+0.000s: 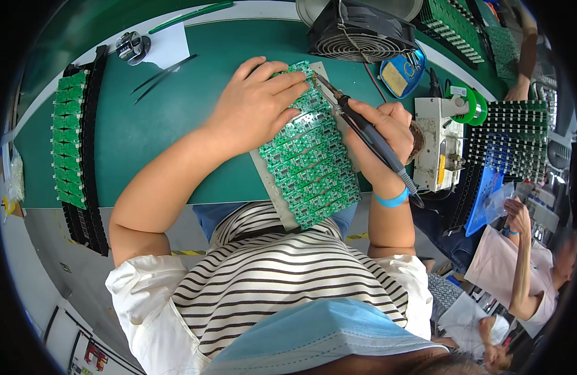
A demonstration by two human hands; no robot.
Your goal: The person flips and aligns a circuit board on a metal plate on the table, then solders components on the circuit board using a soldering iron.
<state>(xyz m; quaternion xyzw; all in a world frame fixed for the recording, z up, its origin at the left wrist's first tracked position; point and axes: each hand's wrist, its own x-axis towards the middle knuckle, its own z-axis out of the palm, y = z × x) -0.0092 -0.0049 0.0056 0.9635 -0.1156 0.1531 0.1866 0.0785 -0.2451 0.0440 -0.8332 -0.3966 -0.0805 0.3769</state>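
Observation:
A panel of green circuit boards (310, 162) lies on a pale grey backing plate (275, 192), slanting from the mat over the table's near edge. My left hand (254, 106) rests on the panel's far left part, fingers stretched out and apart, holding nothing. In my right hand (388, 131) is a soldering iron (371, 132) with a dark grip and a thin tube running along it. Its tip meets or nearly meets the boards at the panel's far end, just right of my left fingertips; contact cannot be made out.
On the left stands a black rack (91, 144) of green boards. Tweezers (165, 78) lie near a small round container (132, 47). A black fan (357, 37), a blue sponge tray (402, 75), a soldering station (433, 144) and a green solder spool (473, 107) line the right. Other people work farther right.

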